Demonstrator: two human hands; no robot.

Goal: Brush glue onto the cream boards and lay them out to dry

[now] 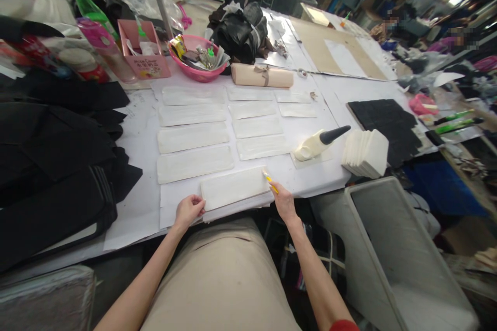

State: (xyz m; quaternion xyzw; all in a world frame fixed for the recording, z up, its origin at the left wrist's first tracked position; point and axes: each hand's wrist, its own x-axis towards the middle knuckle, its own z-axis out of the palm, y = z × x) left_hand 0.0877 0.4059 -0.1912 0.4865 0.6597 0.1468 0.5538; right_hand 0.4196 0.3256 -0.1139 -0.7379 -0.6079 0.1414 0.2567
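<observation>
A white rectangular panel lies at the table's front edge, right before me. My left hand pinches its lower left corner between thumb and fingers. Closed around a small yellow-handled brush, my right hand is at the panel's right end, and the pale bristles touch or hover just over its upper right corner. Behind lie several similar panels in rows, with a whitish, shiny surface. To the right, a cream-coated bottle with a black conical nozzle lies tilted on a small sheet.
Black fabric pieces are heaped at left. A pink basin of small items, a pink box and a beige roll stand behind. On the right are stacked white pieces, a black stack and a grey bin below the edge.
</observation>
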